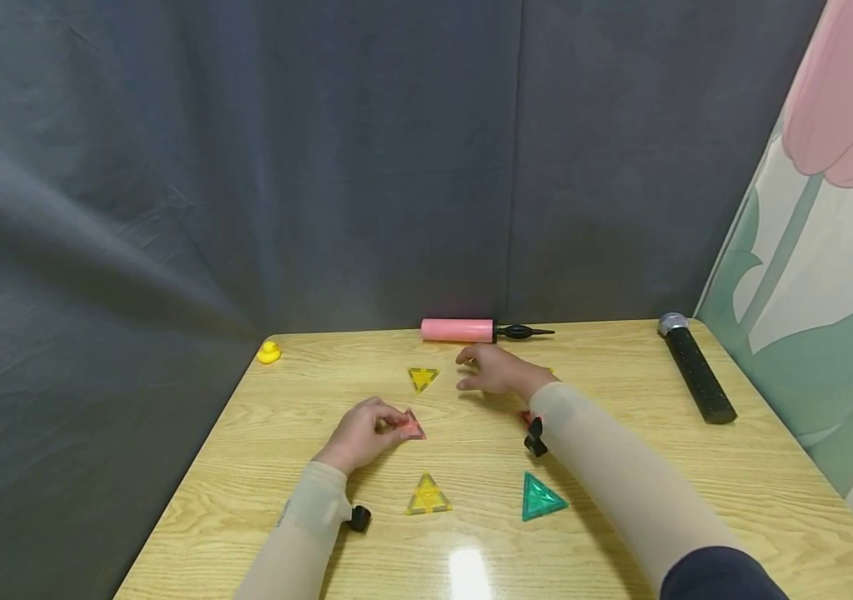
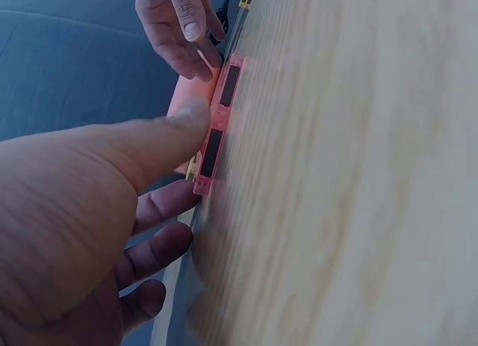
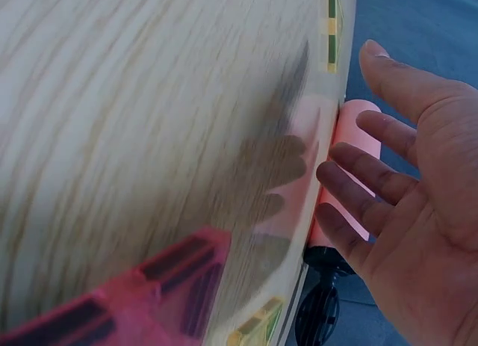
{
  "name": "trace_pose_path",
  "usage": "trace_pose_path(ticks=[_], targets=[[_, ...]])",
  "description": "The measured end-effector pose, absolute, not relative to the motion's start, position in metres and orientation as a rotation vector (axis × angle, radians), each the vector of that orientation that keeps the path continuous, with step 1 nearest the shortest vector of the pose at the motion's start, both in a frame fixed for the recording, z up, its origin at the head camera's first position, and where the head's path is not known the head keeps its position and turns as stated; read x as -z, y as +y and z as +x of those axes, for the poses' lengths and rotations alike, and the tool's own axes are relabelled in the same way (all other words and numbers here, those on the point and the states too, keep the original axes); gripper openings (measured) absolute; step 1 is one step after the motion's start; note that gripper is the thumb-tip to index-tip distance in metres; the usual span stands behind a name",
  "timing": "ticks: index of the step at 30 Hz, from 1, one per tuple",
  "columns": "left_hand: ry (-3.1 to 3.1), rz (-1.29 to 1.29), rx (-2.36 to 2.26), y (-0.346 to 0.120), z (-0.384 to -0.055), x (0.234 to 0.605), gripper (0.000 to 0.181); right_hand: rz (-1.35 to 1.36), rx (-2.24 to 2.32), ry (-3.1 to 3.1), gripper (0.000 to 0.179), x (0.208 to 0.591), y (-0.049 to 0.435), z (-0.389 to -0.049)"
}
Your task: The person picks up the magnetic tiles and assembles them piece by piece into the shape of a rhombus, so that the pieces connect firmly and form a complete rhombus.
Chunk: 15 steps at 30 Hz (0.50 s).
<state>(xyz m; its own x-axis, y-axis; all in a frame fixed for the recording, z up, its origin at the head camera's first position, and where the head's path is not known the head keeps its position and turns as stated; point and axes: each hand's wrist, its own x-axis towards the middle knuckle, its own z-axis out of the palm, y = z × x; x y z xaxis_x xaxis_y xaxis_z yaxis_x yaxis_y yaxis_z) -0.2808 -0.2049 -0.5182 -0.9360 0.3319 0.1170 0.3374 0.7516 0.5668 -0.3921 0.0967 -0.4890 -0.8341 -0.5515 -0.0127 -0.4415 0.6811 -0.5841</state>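
My left hand (image 1: 364,434) pinches a translucent red triangular magnetic tile (image 1: 413,426) between thumb and index finger. In the left wrist view the tile's edge (image 2: 213,152) shows dark magnet strips, and the other fingers curl loosely below it. With its fingers spread and relaxed, my right hand (image 1: 497,369) is over the table and holds nothing. Nearest to it, on its left, lies a yellow triangular tile (image 1: 423,379). A second red tile (image 1: 526,417) is partly hidden by the right forearm. Another yellow tile (image 1: 550,369) peeks out behind the right wrist.
Closer to me lie a yellow triangular tile (image 1: 429,496) and a green one (image 1: 542,497). Along the back edge lies a pink hand pump (image 1: 458,330) with a black nozzle. A rubber duck (image 1: 269,353) sits at the back left corner, a black microphone (image 1: 696,375) at the right.
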Motion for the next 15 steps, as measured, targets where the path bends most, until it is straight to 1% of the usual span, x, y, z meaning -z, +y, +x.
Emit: trace_pose_path(ticks=[5,15], targets=[[-2.917,-0.526,0.953,-0.21,-0.28,0.519,0.016,-0.779,0.883,2.708,0.052,0.489,0.091,-0.393],[-2.892,-0.445,1.004,-0.225,-0.283,0.528,0.019,-0.739,0.932,2.69,0.054,0.491,0.082,-0.396]])
